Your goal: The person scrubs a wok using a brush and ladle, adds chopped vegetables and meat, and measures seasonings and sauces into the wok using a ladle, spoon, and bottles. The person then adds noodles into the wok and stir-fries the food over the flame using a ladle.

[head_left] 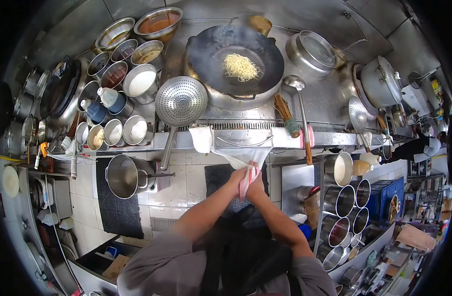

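My left hand point(238, 178) and my right hand point(256, 183) are close together in front of the stove edge, both closed on a white cloth point(236, 157) with red stripes. The cloth stretches from my hands up to the counter edge, below a curved metal handle point(243, 143). Beyond it sits a black wok point(206, 54) with a heap of pale noodles point(242, 67) in its middle. To the left, a perforated strainer point(181, 101) lies with its handle over the edge. On the right are a ladle point(302, 106) and a bamboo brush point(285, 114).
Bowls and tubs of sauces and seasonings, including a tub of white powder point(140, 80), crowd the left counter. A steel pot point(124, 176) stands below it. At right are a lidded pot point(380, 82), stacked steel containers point(339, 200) and another person point(423, 147) in the distance.
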Demonstrator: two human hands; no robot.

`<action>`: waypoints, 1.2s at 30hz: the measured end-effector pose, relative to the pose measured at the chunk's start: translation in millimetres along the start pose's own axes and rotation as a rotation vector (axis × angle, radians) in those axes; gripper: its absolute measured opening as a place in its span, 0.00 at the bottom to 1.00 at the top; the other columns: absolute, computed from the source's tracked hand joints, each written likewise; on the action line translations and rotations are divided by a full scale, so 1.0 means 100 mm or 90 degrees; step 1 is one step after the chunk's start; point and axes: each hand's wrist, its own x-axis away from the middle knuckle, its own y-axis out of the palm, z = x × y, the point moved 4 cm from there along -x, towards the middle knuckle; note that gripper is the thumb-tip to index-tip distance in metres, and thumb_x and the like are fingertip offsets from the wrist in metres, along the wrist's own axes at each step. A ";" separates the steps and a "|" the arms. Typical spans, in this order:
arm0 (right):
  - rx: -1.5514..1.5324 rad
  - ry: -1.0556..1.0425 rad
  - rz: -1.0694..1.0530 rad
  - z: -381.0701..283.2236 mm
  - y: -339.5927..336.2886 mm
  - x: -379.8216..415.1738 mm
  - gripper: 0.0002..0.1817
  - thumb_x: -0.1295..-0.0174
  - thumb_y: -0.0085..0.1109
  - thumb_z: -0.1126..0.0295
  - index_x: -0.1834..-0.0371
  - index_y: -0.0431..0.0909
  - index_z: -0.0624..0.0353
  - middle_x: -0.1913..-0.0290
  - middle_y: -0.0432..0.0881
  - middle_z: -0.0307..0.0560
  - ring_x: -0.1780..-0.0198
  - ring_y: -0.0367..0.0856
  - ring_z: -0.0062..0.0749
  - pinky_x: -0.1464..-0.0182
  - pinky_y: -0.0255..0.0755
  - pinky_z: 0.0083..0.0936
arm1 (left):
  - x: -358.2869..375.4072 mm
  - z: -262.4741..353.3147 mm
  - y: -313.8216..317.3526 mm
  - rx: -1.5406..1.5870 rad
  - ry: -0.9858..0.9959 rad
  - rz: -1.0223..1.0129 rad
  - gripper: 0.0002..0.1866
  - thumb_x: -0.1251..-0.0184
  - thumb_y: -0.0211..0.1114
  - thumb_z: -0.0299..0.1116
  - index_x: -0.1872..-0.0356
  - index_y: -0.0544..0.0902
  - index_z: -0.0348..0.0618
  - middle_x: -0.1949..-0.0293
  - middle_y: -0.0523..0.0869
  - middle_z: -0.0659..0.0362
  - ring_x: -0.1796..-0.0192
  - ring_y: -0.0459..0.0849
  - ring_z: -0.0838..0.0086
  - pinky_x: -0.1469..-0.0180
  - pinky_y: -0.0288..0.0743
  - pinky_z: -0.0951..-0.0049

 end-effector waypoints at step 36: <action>-1.126 0.225 0.063 -0.17 -0.11 0.17 0.45 0.21 0.46 0.40 0.21 0.48 0.72 0.29 0.70 0.62 0.30 0.71 0.42 0.28 0.65 0.30 | -0.35 -0.14 -0.15 -0.236 0.314 -0.125 0.27 0.29 0.55 0.54 0.38 0.78 0.48 0.41 0.79 0.50 0.35 0.74 0.54 0.25 0.59 0.51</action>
